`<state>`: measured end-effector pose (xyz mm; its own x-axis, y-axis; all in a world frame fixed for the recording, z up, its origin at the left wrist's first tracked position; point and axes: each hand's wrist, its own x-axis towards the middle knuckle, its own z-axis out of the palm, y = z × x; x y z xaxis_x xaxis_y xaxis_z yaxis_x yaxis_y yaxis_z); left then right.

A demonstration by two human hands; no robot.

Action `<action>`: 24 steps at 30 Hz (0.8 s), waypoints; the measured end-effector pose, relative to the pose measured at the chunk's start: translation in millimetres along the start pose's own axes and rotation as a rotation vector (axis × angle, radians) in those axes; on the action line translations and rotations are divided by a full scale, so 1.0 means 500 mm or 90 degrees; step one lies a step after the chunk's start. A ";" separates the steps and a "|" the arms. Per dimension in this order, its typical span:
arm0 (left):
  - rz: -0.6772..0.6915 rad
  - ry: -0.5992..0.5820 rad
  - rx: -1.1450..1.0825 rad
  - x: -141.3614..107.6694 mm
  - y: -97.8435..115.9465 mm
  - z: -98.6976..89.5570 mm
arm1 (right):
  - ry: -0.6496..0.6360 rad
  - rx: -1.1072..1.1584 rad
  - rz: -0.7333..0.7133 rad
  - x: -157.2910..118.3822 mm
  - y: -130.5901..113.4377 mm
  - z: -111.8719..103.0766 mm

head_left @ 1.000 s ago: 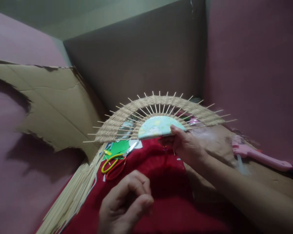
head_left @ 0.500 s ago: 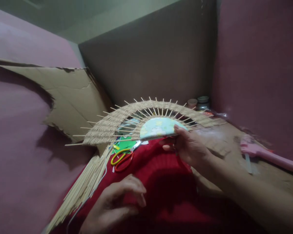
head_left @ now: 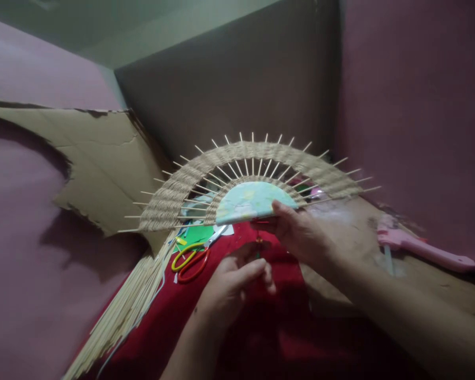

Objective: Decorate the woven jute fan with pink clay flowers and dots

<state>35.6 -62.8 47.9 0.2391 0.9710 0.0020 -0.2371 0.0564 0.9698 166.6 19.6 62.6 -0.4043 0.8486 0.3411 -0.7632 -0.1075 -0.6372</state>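
Note:
A half-round woven fan (head_left: pixel 190 177), made of straw-coloured cord over thin sticks, is held up in front of me. Its stick ends poke out past the curved edge, and a pale blue patterned half-disc (head_left: pixel 247 200) covers its base. My right hand (head_left: pixel 296 227) is closed on the base at the right, thumb on the front face. Below the fan, my left hand (head_left: pixel 241 279) has its fingers curled together; whatever they pinch, if anything, is too small to make out. A small dark, orange-tinged bit (head_left: pixel 258 241) shows just above them.
Scissors (head_left: pixel 192 264) with one yellow and one red handle lie on red cloth (head_left: pixel 288 338) beside green paper (head_left: pixel 198 237). A bundle of thin sticks (head_left: pixel 119 322) is at the left, near torn cardboard (head_left: pixel 98 158). A pink glue gun (head_left: pixel 423 245) rests at the right.
My left hand has risen and moved right, its fingers now drawn together under the fan. The fan has tilted up to face me more, still in my right hand.

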 end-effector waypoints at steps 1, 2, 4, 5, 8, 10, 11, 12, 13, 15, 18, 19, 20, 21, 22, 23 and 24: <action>-0.019 0.008 -0.015 -0.008 -0.002 -0.006 | 0.003 -0.018 -0.029 0.002 -0.005 0.001; -0.033 0.009 -0.024 -0.015 -0.005 -0.012 | 0.008 -0.037 -0.059 0.004 -0.009 0.002; -0.048 0.014 -0.027 -0.028 -0.009 -0.023 | 0.018 -0.071 -0.107 0.008 -0.017 0.003; -0.055 0.015 -0.027 -0.033 -0.012 -0.028 | 0.023 -0.084 -0.125 0.010 -0.020 0.002; -0.067 0.012 -0.025 -0.043 -0.020 -0.041 | 0.034 -0.099 -0.145 0.013 -0.026 0.001; -0.071 0.003 -0.021 -0.048 -0.026 -0.050 | 0.040 -0.099 -0.145 0.015 -0.028 0.000; -0.075 0.001 -0.012 -0.050 -0.030 -0.054 | 0.045 -0.098 -0.144 0.016 -0.028 -0.002; -0.080 0.001 0.001 -0.052 -0.033 -0.058 | 0.051 -0.098 -0.143 0.017 -0.027 -0.003; -0.087 0.003 0.015 -0.055 -0.037 -0.062 | 0.057 -0.098 -0.143 0.018 -0.027 -0.005; -0.104 0.008 0.044 -0.061 -0.044 -0.068 | 0.063 -0.096 -0.140 0.020 -0.026 -0.008; -0.116 0.018 0.070 -0.067 -0.051 -0.073 | 0.065 -0.087 -0.136 0.022 -0.025 -0.014; -0.119 0.019 0.075 -0.068 -0.053 -0.073 | 0.062 -0.084 -0.131 0.023 -0.025 -0.016; -0.121 0.021 0.079 -0.069 -0.054 -0.074 | 0.055 -0.083 -0.125 0.023 -0.026 -0.018; -0.125 0.023 0.082 -0.070 -0.056 -0.074 | 0.046 -0.083 -0.117 0.022 -0.027 -0.020; -0.129 0.024 0.086 -0.071 -0.057 -0.075 | 0.035 -0.086 -0.107 0.022 -0.028 -0.023; -0.135 0.027 0.092 -0.072 -0.058 -0.075 | 0.022 -0.091 -0.094 0.021 -0.029 -0.025; -0.140 0.030 0.101 -0.073 -0.058 -0.076 | 0.012 -0.097 -0.082 0.021 -0.031 -0.026</action>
<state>-2.0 -91.1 10.6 0.2244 0.9492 -0.2205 -0.0335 0.2336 0.9717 180.8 36.8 66.8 -0.2974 0.8602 0.4143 -0.7226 0.0808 -0.6865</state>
